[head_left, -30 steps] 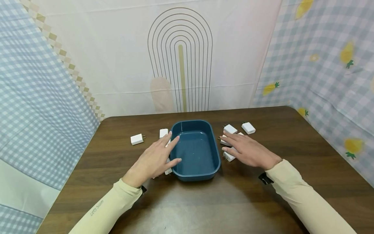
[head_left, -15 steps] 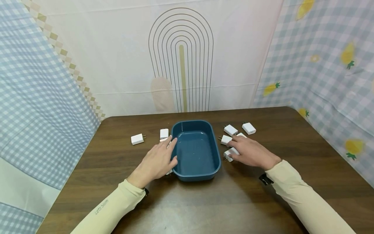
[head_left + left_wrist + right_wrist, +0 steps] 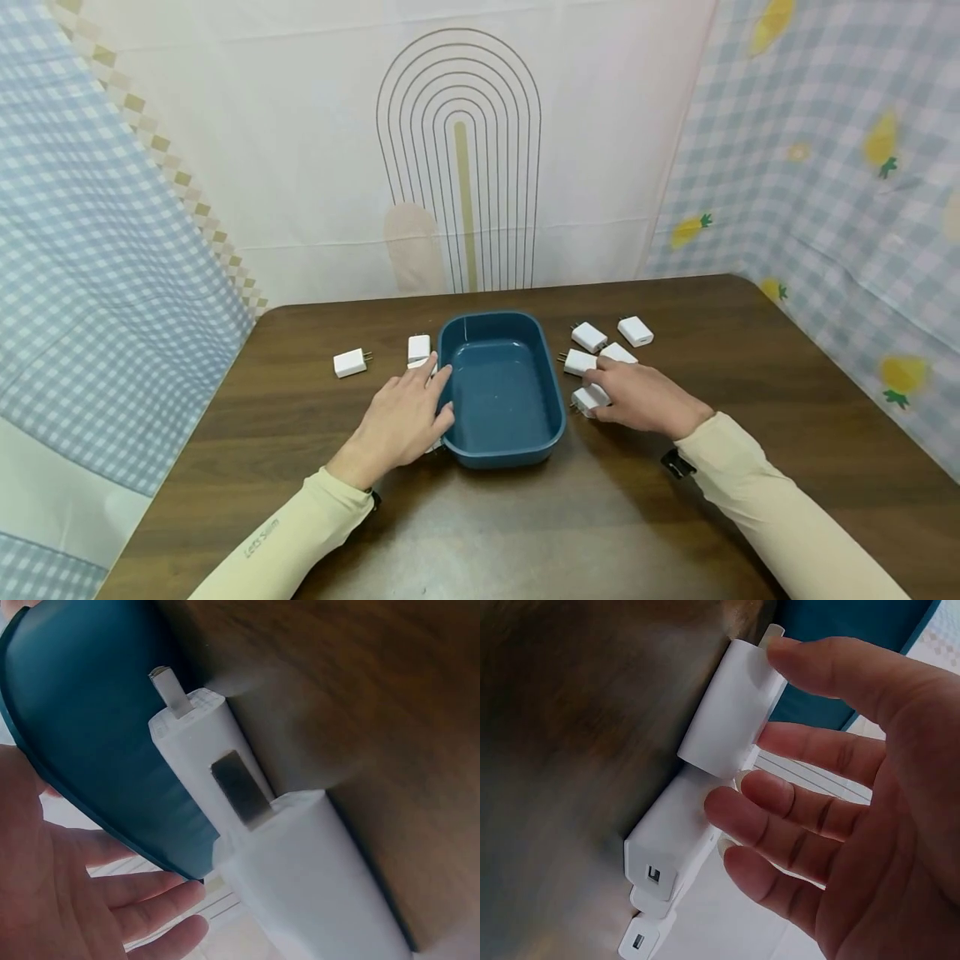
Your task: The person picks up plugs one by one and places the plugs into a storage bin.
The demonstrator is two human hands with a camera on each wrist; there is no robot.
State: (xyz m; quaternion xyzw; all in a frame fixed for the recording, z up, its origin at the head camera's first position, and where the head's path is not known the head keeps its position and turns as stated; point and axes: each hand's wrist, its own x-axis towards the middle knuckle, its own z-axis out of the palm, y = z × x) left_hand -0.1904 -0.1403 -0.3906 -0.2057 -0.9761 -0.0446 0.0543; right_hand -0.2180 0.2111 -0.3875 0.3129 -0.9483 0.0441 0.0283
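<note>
In the head view my left hand (image 3: pixel 405 417) lies with extended fingers over the left rim of a blue bin (image 3: pixel 501 457). White charger plugs lie under and beside that hand; the left wrist view shows two, a nearer plug (image 3: pixel 307 885) and a farther plug (image 3: pixel 199 742) with a flat metal prong. Right of the bin, my right hand (image 3: pixel 645 396) pinches the nearest white charger plug (image 3: pixel 588 402), thumb on its near side and index finger behind. In the right wrist view that plug (image 3: pixel 724 712) lies along the tabletop. Its other fingertips are close to another plug (image 3: pixel 671 825).
More white charger plugs lie around: a far-right plug (image 3: pixel 636 331), a plug behind the right hand (image 3: pixel 588 337), a lone plug at left (image 3: pixel 350 362) and one by the bin's back left (image 3: pixel 419 347). A patterned cloth (image 3: pixel 322 167) hangs behind the wooden table (image 3: pixel 480 533).
My right hand has lowered and its fingers have curled in around the nearest plug. My left hand has settled at the bin's left rim, its thumb drawn back from over the bin.
</note>
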